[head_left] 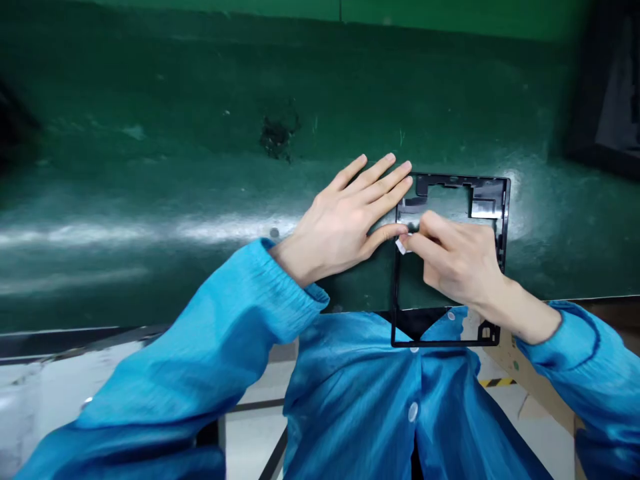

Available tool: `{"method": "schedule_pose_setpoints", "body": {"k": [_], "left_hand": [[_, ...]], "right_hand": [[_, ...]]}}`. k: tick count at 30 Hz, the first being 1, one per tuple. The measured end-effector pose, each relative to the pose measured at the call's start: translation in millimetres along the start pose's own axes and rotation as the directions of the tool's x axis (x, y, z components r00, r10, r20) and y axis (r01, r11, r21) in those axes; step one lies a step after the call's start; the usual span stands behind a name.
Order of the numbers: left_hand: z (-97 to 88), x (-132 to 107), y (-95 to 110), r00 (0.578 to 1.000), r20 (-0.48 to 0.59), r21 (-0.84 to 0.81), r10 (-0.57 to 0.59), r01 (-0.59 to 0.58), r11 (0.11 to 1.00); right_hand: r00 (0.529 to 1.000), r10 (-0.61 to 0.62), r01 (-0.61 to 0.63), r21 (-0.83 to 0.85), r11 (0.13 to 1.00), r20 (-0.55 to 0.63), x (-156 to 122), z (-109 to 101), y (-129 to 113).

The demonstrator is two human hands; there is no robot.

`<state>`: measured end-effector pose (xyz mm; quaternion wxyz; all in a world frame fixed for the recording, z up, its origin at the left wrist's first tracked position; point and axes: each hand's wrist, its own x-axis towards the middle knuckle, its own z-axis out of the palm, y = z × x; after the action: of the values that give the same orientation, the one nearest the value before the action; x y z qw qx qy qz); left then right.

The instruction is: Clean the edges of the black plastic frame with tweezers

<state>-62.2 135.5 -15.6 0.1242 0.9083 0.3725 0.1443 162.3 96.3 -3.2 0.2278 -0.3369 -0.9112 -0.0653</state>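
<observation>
A black rectangular plastic frame (504, 230) lies on the green table, its lower end jutting past the table's front edge. My left hand (353, 217) is laid flat with fingers stretched out, its fingertips at the frame's upper left corner and its thumb at the left rail. Over the frame's opening, my right hand (457, 257) is closed in a pinch near the left rail. A small white piece (401, 247) shows at its fingertips, against that rail; what kind of piece it is I cannot make out.
The green table (175, 180) has a dark worn patch (277, 135) beyond my left hand. A dark object (607, 93) stands at the far right, and another dark shape (13, 127) is blurred at the left edge. Below the table edge, a brown cardboard piece (530, 383) is partly visible.
</observation>
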Motion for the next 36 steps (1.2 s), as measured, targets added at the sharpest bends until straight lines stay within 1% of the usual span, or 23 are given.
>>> {"method": "schedule_pose_setpoints", "body": {"k": [1,3,5,7,10,14,17,21,23,25,27,29,31,32,34,36], "left_hand": [[-0.3,0.2,1.1,1.0,0.008,0.011,-0.007,0.007,1.0],[-0.9,0.6,2.6,1.0,0.013,0.025,-0.02,0.019,1.0],[-1.2,1.1,3.2,1.0,0.008,0.027,-0.025,0.025,0.999],[-1.2,1.4,3.3,1.0,0.002,0.024,-0.025,0.025,0.999],[-1.3,0.9,3.6,1.0,0.001,0.019,-0.03,0.03,0.999],[-3.0,-1.3,5.7,0.999,0.012,0.0,-0.035,0.035,0.999],[-3.4,2.2,1.9,0.998,0.022,-0.03,-0.06,0.061,0.998],[0.0,19.9,-17.9,0.992,0.007,-0.042,-0.125,0.126,0.991],[2.6,29.4,-28.5,0.988,0.002,-0.061,-0.156,0.156,0.986],[5.3,35.3,-34.9,0.986,-0.012,-0.108,-0.166,0.163,0.981],[7.6,36.9,-36.5,0.987,-0.037,-0.16,-0.159,0.152,0.975],[9.1,36.2,-34.8,0.986,-0.059,-0.2,-0.153,0.139,0.97],[9.2,35.2,-31.8,0.985,-0.064,-0.229,-0.161,0.142,0.963],[8.8,35.0,-30.2,0.984,-0.061,-0.24,-0.169,0.15,0.959],[6.6,35.0,-27.5,0.981,-0.055,-0.253,-0.188,0.169,0.953],[3.3,35.5,-25.1,0.979,-0.05,-0.247,-0.2,0.181,0.952]], "right_hand": [[1.0,0.008,-0.008,-0.005,1.0,-0.009,0.1,0.3,-0.8],[1.0,0.011,-0.011,0.011,1.0,0.018,-3.0,-2.7,-7.4],[0.998,-0.015,0.012,0.051,0.999,0.062,-9.4,-9.4,-18.6],[0.996,-0.055,0.049,0.082,0.995,0.072,-15.9,-16.3,-29.8],[0.994,-0.058,0.048,0.112,0.993,0.094,-19.6,-19.9,-37.1],[0.998,-0.016,0.013,0.041,0.999,0.058,-13.7,-12.3,-28.5],[0.999,-0.022,0.022,0.006,1.0,0.032,-6.1,-6.1,-17.2],[1.0,0.001,0.001,-0.076,0.997,0.027,9.9,0.5,4.5],[0.999,0.011,-0.007,-0.084,0.996,0.047,18.8,3.5,15.4],[0.998,0.017,-0.012,-0.073,0.997,0.068,24.5,5.0,21.2],[0.997,0.026,-0.021,-0.065,0.998,0.078,24.5,3.1,18.6],[0.997,-0.001,0.005,-0.049,0.999,0.081,19.2,-2.4,8.6],[0.991,-0.101,0.102,-0.002,0.995,0.083,11.9,-9.4,-3.7],[0.987,-0.119,0.117,0.024,0.993,0.106,9.0,-12.2,-8.5],[0.987,-0.12,0.116,0.047,0.992,0.104,7.0,-14.0,-12.3],[0.992,-0.091,0.089,0.019,0.996,0.084,11.1,-10.1,-7.9]]}}
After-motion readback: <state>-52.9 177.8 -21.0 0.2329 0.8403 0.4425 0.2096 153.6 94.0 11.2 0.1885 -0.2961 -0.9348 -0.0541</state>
